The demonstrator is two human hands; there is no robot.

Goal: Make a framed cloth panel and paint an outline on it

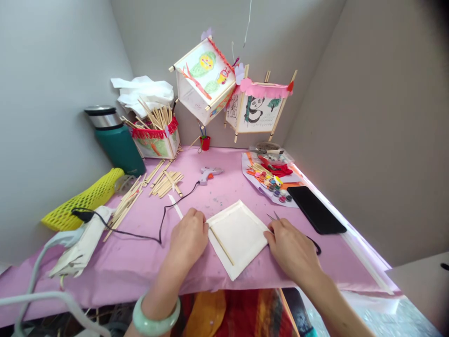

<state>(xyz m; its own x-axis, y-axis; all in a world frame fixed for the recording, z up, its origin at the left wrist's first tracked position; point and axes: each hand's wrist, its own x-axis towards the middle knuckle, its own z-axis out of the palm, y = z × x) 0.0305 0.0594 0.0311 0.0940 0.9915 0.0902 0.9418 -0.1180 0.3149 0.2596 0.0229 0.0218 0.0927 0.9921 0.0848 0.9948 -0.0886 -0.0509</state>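
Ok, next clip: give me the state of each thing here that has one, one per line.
White paper panel: flat on the pink table cover, a wooden stick along its left edge.
Left hand: fingertips on that stick.
Right hand: resting at the panel's right corner.
Glue gun: lying down, unheld.
Phone: screen dark.
Flask: upright, lid on.

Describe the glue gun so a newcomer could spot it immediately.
Start at the pink table cover, then look just beyond the white square panel between the hands. The glue gun lies there on its side. It is pale grey with an orange trigger, unlike the plain wooden sticks beside it.
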